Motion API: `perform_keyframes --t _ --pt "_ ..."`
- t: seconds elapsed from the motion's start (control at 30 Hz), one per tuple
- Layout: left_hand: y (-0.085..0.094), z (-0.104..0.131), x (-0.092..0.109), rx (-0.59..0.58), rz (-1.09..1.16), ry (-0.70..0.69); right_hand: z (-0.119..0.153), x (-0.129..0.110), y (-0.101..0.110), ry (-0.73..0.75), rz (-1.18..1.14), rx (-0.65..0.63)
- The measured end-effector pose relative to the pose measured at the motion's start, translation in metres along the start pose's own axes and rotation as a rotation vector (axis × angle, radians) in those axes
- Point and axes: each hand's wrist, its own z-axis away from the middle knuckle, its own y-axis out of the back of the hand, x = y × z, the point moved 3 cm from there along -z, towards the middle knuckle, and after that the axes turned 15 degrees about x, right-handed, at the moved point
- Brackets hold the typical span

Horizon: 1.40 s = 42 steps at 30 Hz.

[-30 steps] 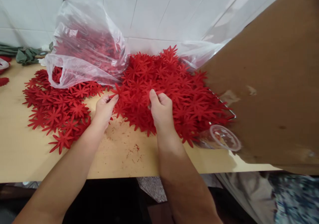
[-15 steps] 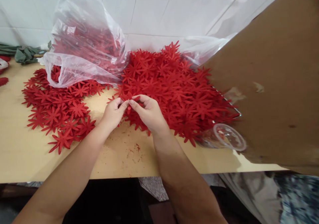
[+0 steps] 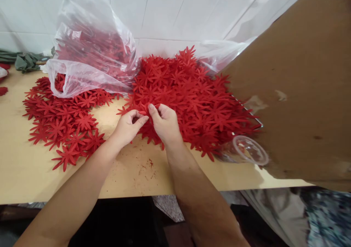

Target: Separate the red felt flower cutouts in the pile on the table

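Between my hands is a red flower cutout (image 3: 143, 108) with narrow petals, partly covered by my fingers. My left hand (image 3: 131, 125) pinches its near left side between thumb and fingers. My right hand (image 3: 165, 123) grips its right side, thumb on top and fingers curled underneath. Just behind and to the right of my hands rises a large heap of red flower cutouts (image 3: 189, 100). A looser pile of the same cutouts (image 3: 65, 122) lies to the left on the table.
A clear plastic bag (image 3: 93, 53) full of red cutouts stands at the back left. On the right, a big brown board (image 3: 298, 93) leans over the table (image 3: 123, 181). A clear plastic cup (image 3: 251, 151) lies on its side by the heap. Green cloth (image 3: 27, 61) sits far left.
My right thumb has lifted and shifted right and up, apart from my left thumb. My left thumb has moved slightly right. The cutout stays between my hands.
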Motion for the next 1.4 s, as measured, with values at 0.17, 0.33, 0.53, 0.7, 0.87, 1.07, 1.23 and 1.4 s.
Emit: perform_keyframes --t 0.17,0.33,0.53,0.7,0.87,1.07,1.23,1.4 --pt "-0.002 0.002 0.002 0.0 -0.029 0.017 -0.001 0.003 0.0 -0.009 0.019 0.008" --pt "-0.004 0.005 0.005 -0.023 -0.017 0.032 -0.002 0.005 0.0 -0.051 -0.034 0.021" --pt "0.004 0.002 0.006 0.065 0.03 0.068 -0.002 0.0 -0.004 -0.151 -0.278 -0.218" --pt "0.006 0.002 0.006 0.049 0.05 0.072 -0.004 0.005 -0.004 -0.164 -0.263 -0.143" --pt "0.004 0.003 0.005 0.021 0.023 0.048 -0.007 0.006 0.002 0.01 -0.079 0.055" --pt "0.006 0.001 0.006 0.034 0.03 0.066 -0.026 0.021 0.028 0.126 0.046 0.42" --pt "0.011 -0.003 0.003 0.107 0.029 0.099 -0.031 0.035 0.023 0.063 -0.111 0.323" --pt "0.008 0.0 0.005 0.075 0.055 0.105 -0.018 0.006 0.025 0.325 0.071 0.365"
